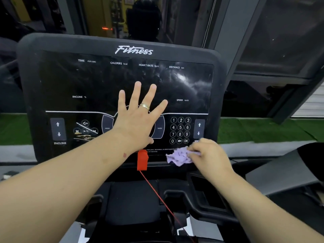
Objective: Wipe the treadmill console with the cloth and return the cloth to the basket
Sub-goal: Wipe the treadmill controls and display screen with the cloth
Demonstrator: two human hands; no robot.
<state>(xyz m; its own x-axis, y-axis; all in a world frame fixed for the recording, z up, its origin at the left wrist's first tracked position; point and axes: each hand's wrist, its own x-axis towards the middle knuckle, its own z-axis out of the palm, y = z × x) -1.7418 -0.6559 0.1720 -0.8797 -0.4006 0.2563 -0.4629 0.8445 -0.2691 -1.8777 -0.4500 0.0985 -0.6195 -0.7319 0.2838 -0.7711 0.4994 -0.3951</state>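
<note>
Left hand (pixel 138 118) flat, fingers spread, on treadmill console (pixel 98 85) centre; right hand (pixel 207 155) at 4 o'clock bunches lilac cloth (pixel 178 156), apparently touching the console's lower edge; basket unseen.

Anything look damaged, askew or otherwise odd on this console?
No damage shows. The console carries cloudy smears on the upper right of the dark panel, near the DISTANCE label. The left hand lies flat, fingers spread, on the centre controls while the right hand grips the purple cloth at the bottom edge.
</note>
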